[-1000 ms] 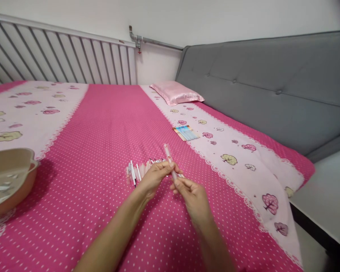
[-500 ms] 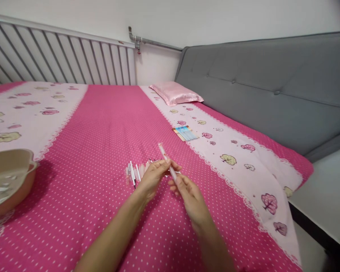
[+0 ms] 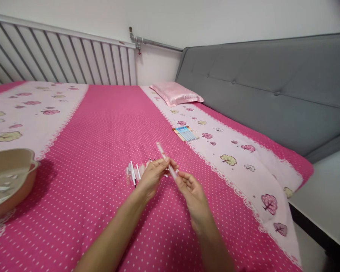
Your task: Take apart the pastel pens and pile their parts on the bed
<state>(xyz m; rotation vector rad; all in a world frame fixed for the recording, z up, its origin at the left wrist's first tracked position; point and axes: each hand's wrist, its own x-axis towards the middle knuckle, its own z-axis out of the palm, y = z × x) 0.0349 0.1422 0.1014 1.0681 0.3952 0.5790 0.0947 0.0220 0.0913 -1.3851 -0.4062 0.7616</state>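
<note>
A pale pink, translucent pen (image 3: 160,148) is held tilted over the bed, its upper end leaning away to the left. My left hand (image 3: 154,174) pinches it around the middle. At its lower end, my right hand (image 3: 192,190) has thumb and fingers closed on it. Behind and left of my left hand lies a group of pen parts (image 3: 133,173), with white refills and pinkish barrels side by side; my hand partly covers them. Farther back, a row of blue and cream pens (image 3: 186,133) lies together on the sheet.
A beige plastic basin (image 3: 28,166) with small pale pieces inside stands at the left edge. The bed has a pink dotted sheet (image 3: 102,128). A pink pillow (image 3: 175,93) rests by the grey headboard (image 3: 257,75). A white radiator (image 3: 68,56) is along the wall.
My right hand's fingers, looser before, have drawn together around the pen's lower end. The pen and my left hand have shifted very slightly left.
</note>
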